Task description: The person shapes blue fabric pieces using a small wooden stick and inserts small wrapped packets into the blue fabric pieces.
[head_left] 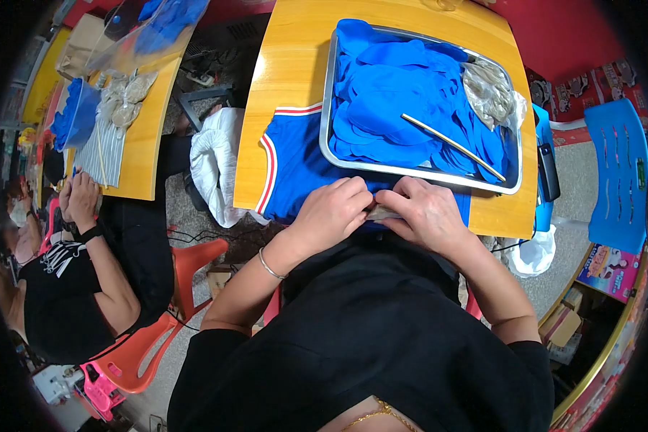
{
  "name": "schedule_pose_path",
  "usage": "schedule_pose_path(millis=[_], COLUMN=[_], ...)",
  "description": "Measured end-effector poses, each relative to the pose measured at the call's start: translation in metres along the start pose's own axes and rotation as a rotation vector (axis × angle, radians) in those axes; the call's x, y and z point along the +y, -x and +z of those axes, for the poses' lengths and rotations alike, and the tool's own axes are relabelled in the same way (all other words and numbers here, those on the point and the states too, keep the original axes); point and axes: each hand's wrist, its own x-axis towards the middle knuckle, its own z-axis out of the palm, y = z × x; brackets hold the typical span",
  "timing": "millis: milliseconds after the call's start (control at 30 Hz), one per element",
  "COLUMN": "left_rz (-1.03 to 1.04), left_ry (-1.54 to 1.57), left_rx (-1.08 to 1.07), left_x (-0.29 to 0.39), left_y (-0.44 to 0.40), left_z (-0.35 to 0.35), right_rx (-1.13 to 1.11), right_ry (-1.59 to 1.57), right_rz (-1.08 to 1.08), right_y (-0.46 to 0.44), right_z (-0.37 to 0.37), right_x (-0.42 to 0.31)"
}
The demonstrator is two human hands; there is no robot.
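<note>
My left hand (336, 212) and my right hand (426, 214) meet at the table's front edge, fingers bent and closed around a small greyish-brown item (383, 212), mostly hidden by them. Under my hands lies a blue cloth (293, 160) with red and white trim. Just beyond is a metal tray (425, 173) heaped with flat blue pieces (392, 93). A thin stick (453, 146) rests across the pieces. A clear plastic bag (488, 93) with brownish contents lies at the tray's right end.
Left, a co-worker in black (65, 295) sits at another table (140, 158) with a blue bowl (81, 115), plastic bags and a stick. White sacks, orange chairs (140, 353) and cables stand between. A blue chair (615, 173) and shelf (605, 302) are right.
</note>
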Motion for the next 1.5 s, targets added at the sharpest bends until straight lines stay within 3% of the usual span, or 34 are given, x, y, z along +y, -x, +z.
schedule_pose_path(millis=[500, 800, 1500], left_rz=[-0.012, -0.021, 0.032], left_ry=[0.062, 0.067, 0.09], left_rx=[0.048, 0.061, 0.181], left_x=[0.0, -0.003, -0.002], left_y=[0.001, 0.006, 0.012], left_z=[-0.005, 0.0, 0.002], right_rx=[0.061, 0.156, 0.011], right_ry=[-0.092, -0.119, -0.121], right_rz=[0.092, -0.096, -0.082], right_y=[0.0, 0.0, 0.0], right_z=[0.016, 0.018, 0.012], right_x=[0.002, 0.006, 0.0])
